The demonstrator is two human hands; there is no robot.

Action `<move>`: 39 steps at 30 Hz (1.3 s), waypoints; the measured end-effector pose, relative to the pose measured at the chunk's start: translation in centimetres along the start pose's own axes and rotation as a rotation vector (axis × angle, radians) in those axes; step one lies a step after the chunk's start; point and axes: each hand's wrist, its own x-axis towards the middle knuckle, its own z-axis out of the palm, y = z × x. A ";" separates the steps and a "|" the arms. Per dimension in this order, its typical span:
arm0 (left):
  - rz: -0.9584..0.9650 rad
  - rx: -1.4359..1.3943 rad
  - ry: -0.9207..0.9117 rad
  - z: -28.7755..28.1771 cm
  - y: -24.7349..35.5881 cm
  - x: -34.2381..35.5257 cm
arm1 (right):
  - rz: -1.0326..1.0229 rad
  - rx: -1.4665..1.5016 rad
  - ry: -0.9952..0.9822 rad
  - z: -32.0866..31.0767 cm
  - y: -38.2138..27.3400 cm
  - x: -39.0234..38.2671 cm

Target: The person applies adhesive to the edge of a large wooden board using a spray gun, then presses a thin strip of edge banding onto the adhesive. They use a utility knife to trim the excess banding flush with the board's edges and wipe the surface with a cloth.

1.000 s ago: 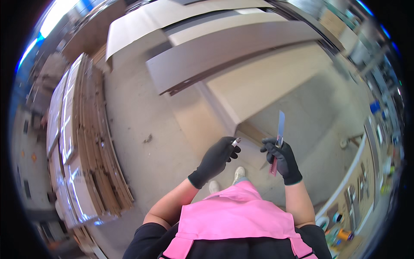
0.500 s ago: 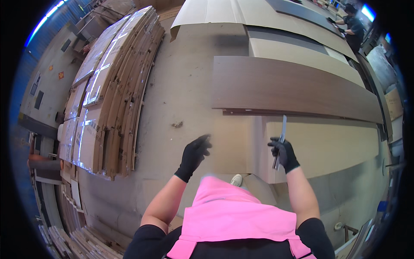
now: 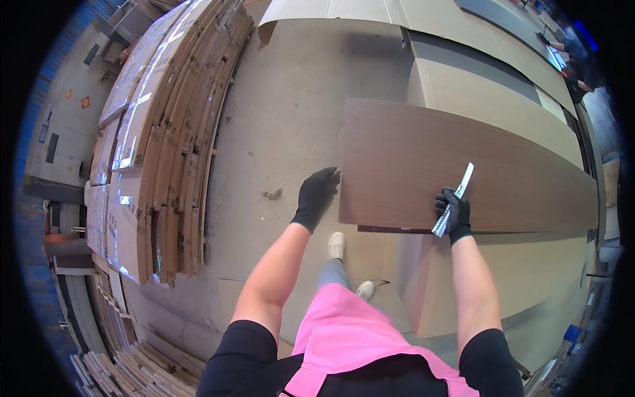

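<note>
My left hand [image 3: 316, 198], in a black glove, is at the left edge of a wide brown wood-look panel [image 3: 403, 159]. Its fingers are stretched out with nothing in them; I cannot tell whether the fingertips touch the panel. My right hand [image 3: 456, 210], gloved too, is closed around a slim silvery metal tool [image 3: 467, 177] with a flat, blade-like strip pointing away from me. Hand and tool are over the near part of the panel. Under its near edge shows another dark brown panel edge [image 3: 390, 229], above a beige cardboard-covered stack [image 3: 503, 278].
Flat cardboard packages [image 3: 159, 172] are piled high on the left. Beyond the panel lie more beige boards [image 3: 489, 99] and a cardboard sheet [image 3: 331, 9]. At the far right a co-worker's arm [image 3: 557, 45] reaches over a dark grey panel [image 3: 509, 26]. Debris [image 3: 272, 195] dots the floor.
I have come closer to the brown panel. My left hand has moved up to its left edge, and my right hand has gone from below the panel to over it, still holding the tool.
</note>
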 end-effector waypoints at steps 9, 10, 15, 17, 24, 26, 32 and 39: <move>0.193 0.432 -0.169 0.0 -0.9 5.5 | 0.201 -0.060 0.126 -0.1 -1.4 0.5; 0.190 0.483 -0.200 -0.1 -0.8 5.5 | 0.200 -0.058 0.123 -0.1 -1.4 0.5; 0.005 0.571 -0.394 -0.4 0.1 6.1 | 0.188 -0.062 0.157 0.5 -1.8 0.1; 0.113 0.627 -0.319 -0.4 0.4 6.4 | 0.207 -0.052 0.137 0.8 -2.0 -0.1; 0.053 0.551 -0.310 -0.5 0.5 6.0 | 0.191 -0.101 0.225 1.7 -2.2 -0.3; 0.144 0.565 -0.224 -0.5 0.6 6.0 | 0.209 -0.056 0.227 1.9 -2.3 -0.3; 0.076 0.531 -0.286 -0.6 1.1 5.8 | 0.233 -0.061 0.245 1.9 -2.4 -0.2; 0.110 0.638 -0.264 -0.4 1.0 6.2 | 0.231 -0.090 0.250 1.8 -2.3 0.0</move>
